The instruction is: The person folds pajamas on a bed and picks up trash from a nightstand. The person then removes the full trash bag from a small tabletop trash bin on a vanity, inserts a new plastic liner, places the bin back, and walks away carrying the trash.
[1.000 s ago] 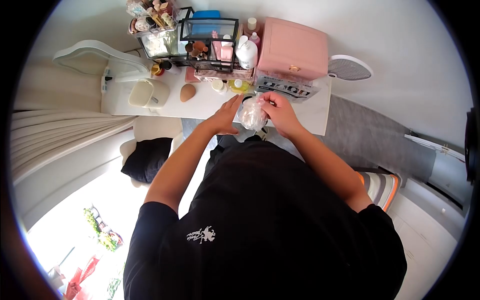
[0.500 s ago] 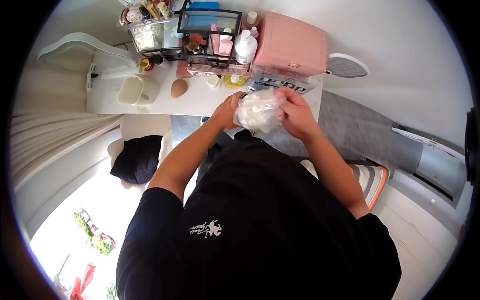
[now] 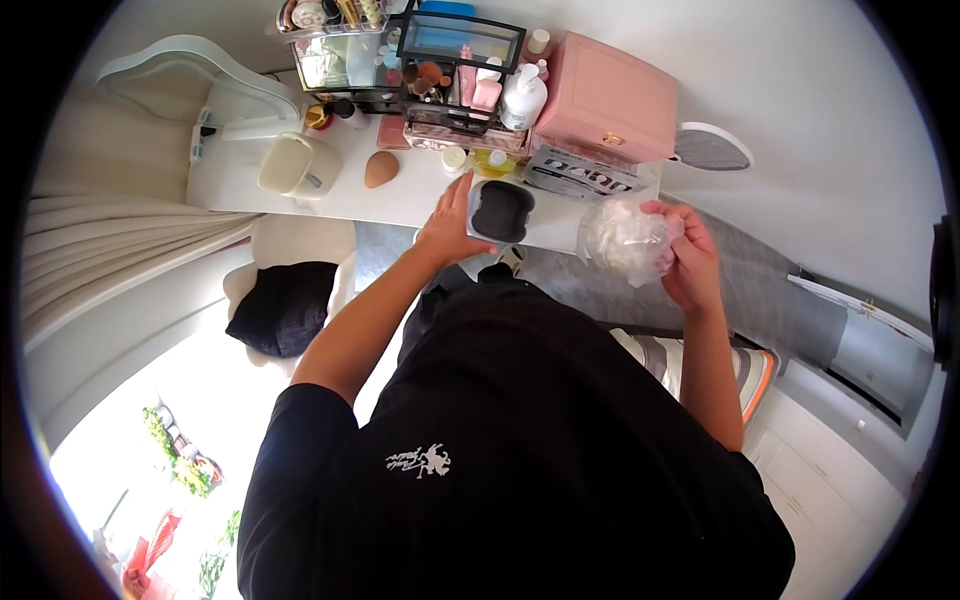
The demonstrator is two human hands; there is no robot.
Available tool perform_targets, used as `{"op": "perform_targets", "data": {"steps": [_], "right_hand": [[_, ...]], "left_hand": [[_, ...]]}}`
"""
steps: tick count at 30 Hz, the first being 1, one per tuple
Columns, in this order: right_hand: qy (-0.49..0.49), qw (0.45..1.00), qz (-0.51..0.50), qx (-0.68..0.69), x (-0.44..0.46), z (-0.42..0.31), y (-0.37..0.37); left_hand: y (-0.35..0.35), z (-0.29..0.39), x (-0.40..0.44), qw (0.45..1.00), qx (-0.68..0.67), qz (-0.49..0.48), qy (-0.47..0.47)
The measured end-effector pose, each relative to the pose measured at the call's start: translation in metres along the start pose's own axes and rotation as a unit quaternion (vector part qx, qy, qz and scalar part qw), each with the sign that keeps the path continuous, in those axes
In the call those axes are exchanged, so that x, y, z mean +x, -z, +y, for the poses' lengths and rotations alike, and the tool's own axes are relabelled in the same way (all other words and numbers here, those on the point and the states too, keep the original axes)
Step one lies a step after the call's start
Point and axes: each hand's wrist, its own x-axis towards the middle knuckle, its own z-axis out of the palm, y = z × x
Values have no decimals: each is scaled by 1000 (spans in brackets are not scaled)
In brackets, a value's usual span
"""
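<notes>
A small squarish container (image 3: 503, 211), black in the middle with a pale clear rim, is at the front edge of the white table. My left hand (image 3: 447, 228) is at its left side, fingers along the upper corner and thumb at the lower one, gripping it. To the right, my right hand (image 3: 692, 255) pinches a clear plastic bag (image 3: 628, 240) stuffed with soft white puffy material. The bag hangs in the air beyond the table's front edge, apart from the container.
On the table (image 3: 390, 205) stand a cream bin (image 3: 290, 165), a brown egg-shaped sponge (image 3: 381, 169), a yellow bottle (image 3: 494, 163), a white pump bottle (image 3: 523, 98), a makeup organizer (image 3: 450, 90), a flat printed pack (image 3: 583, 173) and a pink case (image 3: 610, 95). A chair with a black cushion (image 3: 285, 308) is at lower left.
My right hand has moved right with the plastic bag, away from my left hand. The black container, hidden behind the bag before, now shows beside my left hand.
</notes>
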Motion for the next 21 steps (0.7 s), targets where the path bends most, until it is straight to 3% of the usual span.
{"op": "perform_targets", "data": {"steps": [1, 3, 5, 7, 9, 10, 12, 13, 15, 17, 21], "right_hand": [[-25, 1000, 4, 4, 1, 8, 9], [-41, 999, 22, 15, 2, 27, 28], [-61, 997, 25, 33, 9, 50, 38], [-93, 993, 65, 30, 9, 68, 47], [-110, 991, 73, 39, 7, 86, 53], [-122, 987, 91, 46, 8, 92, 55], [-113, 989, 86, 32, 9, 104, 51], [-106, 991, 81, 19, 9, 108, 47], [-117, 990, 77, 7, 8, 110, 36], [-148, 987, 68, 4, 5, 114, 38], [-190, 972, 134, -23, 8, 119, 32]], "left_hand": [[11, -4, -1, 1000, 2, 1, 1], [48, -26, -9, 989, -82, 113, -49], [106, -44, -18, 948, 62, 308, -48], [157, -74, -20, 901, 203, 371, 93], [193, -110, -12, 863, 264, 394, 174], [207, -121, -7, 863, 262, 396, 171], [228, -141, -4, 878, 320, 263, 240], [237, -153, -3, 879, 318, 262, 238], [248, -172, 3, 931, 178, 150, 280], [246, -185, -9, 951, 154, 206, 169], [279, -104, -42, 969, 106, 149, 166]]}}
